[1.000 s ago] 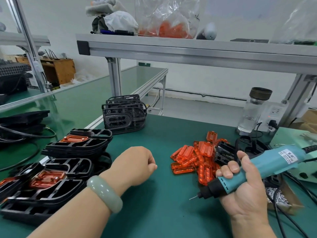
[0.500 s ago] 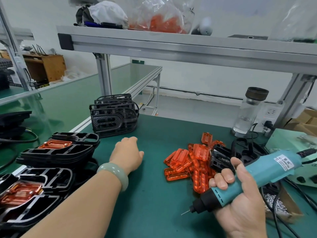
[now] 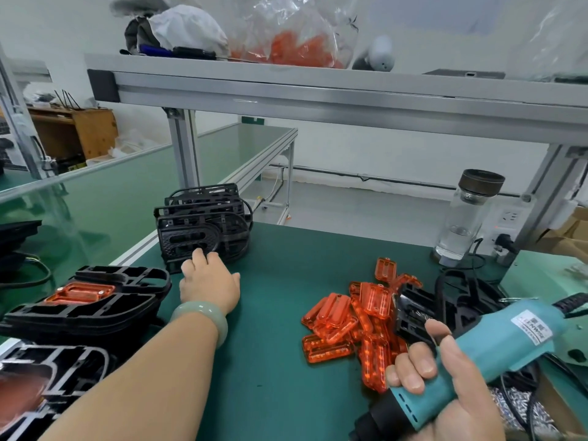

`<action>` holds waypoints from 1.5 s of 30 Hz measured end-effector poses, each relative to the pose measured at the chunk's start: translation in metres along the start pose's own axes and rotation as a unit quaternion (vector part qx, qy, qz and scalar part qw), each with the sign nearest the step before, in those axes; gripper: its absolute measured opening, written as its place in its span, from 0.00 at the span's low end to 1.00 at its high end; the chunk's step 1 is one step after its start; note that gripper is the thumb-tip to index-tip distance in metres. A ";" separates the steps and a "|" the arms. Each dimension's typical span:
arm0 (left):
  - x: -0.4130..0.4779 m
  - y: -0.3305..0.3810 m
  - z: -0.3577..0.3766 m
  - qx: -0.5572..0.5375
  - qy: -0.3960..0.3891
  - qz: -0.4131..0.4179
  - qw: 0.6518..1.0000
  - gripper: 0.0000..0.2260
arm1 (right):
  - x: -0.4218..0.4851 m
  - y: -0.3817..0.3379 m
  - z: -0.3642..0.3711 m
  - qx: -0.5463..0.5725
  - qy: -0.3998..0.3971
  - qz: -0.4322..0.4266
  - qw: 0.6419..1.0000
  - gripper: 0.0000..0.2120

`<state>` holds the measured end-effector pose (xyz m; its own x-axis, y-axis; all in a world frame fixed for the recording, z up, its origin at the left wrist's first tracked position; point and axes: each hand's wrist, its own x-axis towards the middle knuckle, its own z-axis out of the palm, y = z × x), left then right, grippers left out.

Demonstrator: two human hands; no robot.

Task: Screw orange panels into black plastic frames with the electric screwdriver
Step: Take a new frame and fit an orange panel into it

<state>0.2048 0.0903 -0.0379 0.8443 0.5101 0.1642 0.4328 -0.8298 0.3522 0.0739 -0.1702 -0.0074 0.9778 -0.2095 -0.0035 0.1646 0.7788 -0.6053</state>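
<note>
My right hand [image 3: 445, 389] grips the teal electric screwdriver [image 3: 496, 342] at the lower right, its black nose pointing down-left. My left hand [image 3: 208, 281] is stretched forward with its fingers reaching the front of an upright stack of empty black frames [image 3: 203, 227]; whether they grip it I cannot tell. A pile of loose orange panels [image 3: 353, 316] lies on the green mat between my hands. At the left edge lie stacked black frames [image 3: 95, 300] with an orange panel [image 3: 79, 292] fitted on top, and another fitted frame [image 3: 41, 380] sits nearer, blurred.
A glass water bottle [image 3: 464, 214] stands at the back right by a power socket. Black parts and cables [image 3: 464, 294] lie right of the orange pile, with a box of screws [image 3: 521, 405] under the screwdriver. An aluminium shelf [image 3: 318, 93] with bags hangs overhead.
My left hand has opened from a fist and moved forward to the upright stack of black frames. The screwdriver in my right hand has sunk lower in view.
</note>
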 end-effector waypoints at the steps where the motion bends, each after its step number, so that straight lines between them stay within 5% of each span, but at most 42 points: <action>1: 0.003 -0.001 0.000 -0.001 0.001 0.000 1.000 0.27 | 0.000 0.001 0.000 0.000 0.002 -0.002 1.000 0.14; 16: -0.015 -0.014 0.011 0.082 -0.012 -0.015 0.996 0.23 | -0.004 0.001 0.003 -0.006 -0.002 0.010 1.000 0.12; 22: -0.011 -0.004 -0.003 0.022 0.038 -0.009 0.999 0.23 | -0.005 0.001 0.003 -0.016 0.002 0.011 1.000 0.09; 35: -0.002 -0.011 0.010 0.083 -0.033 -0.008 0.996 0.26 | -0.002 0.007 0.000 -0.014 -0.016 0.016 1.000 0.14; 41: 0.001 0.003 -0.011 0.042 0.118 0.028 0.992 0.19 | -0.001 0.007 -0.002 -0.016 -0.013 0.018 1.000 0.14; 45: 0.026 0.022 -0.029 0.037 0.110 0.054 0.992 0.27 | 0.001 0.008 -0.002 -0.029 -0.007 0.015 0.999 0.14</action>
<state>0.2271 0.0921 0.0008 0.8010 0.4481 0.3970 0.3733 -0.8923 0.2540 0.0756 -0.1651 -0.0134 0.9840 -0.1777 -0.0107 0.1282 0.7490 -0.6500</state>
